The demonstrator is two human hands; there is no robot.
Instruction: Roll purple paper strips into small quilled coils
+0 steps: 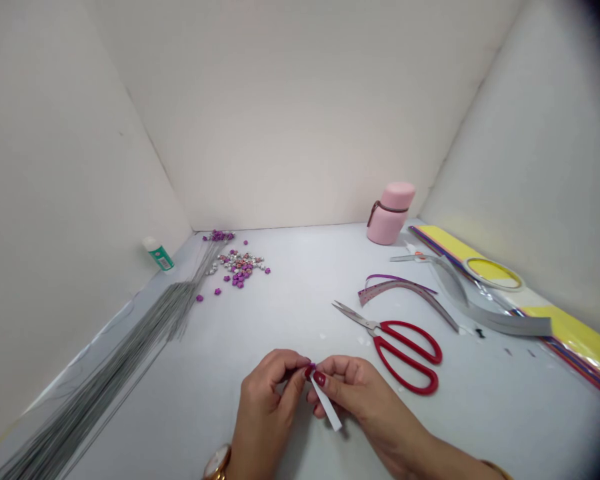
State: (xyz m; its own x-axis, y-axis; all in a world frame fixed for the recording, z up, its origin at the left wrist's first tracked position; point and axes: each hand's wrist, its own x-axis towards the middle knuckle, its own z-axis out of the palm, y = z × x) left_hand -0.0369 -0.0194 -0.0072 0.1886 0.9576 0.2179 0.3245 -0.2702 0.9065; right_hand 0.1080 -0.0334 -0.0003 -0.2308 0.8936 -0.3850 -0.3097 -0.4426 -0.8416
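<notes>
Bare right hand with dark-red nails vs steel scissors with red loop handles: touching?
Apart. The head view shows a narrow gap of white tabletop between the right hand and the scissors.

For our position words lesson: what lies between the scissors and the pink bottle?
In the head view, curved strips lie between the scissors and the pink bottle.

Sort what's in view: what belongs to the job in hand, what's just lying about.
Likely part of the job:
white strip, pinched by left hand and right hand
small stars
patterned strip
red-handled scissors, probably

Seemingly just lying about:
pink flask
green-and-white tube
grey wires, though their role is unclear
</notes>
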